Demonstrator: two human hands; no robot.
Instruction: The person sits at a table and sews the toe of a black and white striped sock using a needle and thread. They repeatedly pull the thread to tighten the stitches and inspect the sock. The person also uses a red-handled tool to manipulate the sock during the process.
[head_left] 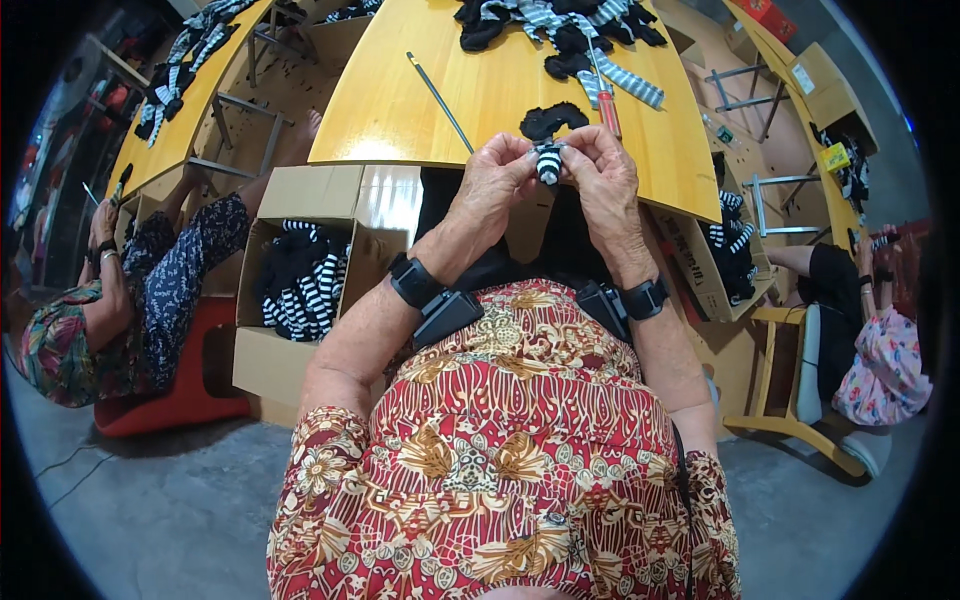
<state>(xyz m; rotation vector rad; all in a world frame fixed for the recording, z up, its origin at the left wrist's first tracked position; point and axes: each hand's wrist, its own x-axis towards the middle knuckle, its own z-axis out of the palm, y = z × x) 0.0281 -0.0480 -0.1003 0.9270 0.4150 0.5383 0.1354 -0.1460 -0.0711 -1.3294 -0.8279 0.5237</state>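
At the near edge of the yellow table (390, 110), my left hand (497, 180) and my right hand (603, 172) meet, fingers closed in a pinch. Between them they hold a small black-and-white striped knit piece (548, 165), its pale tip pointing toward me. Just beyond my fingers lies a crumpled black knit piece (553, 119); whether it joins the striped one I cannot tell. A screwdriver-like tool with a red handle (609, 115) lies past my right hand. Left of my hands rests a thin dark rod (438, 101).
A pile of black and grey-striped knitwear (560, 25) covers the table's far end. Open cardboard boxes of striped knits stand beside me at left (292, 352) and right (690, 265). Co-workers sit at the left (120, 310) and right (880, 350), one on a red chair (175, 410).
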